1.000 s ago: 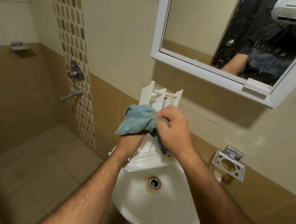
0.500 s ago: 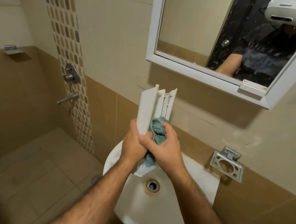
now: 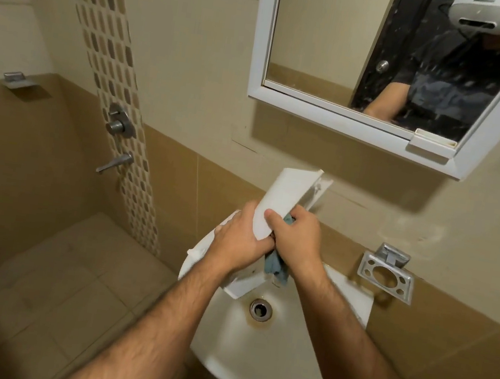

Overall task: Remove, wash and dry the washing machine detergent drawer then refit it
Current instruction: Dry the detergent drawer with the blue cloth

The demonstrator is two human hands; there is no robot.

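Drawer stands on end over the sink; my left hand wraps its side, my right hand pinches the cloth against it. I'd push cloth into every corner, steady grip, no damp left

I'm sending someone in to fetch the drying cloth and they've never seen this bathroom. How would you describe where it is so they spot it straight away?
Find the white corner basin under the white-framed mirror. Above it, two hands hold a white detergent drawer upright. The cloth is bunched in the right hand against the drawer, its tail hanging below the fist; it is the only blue-green, soft thing among white plastic and porcelain.
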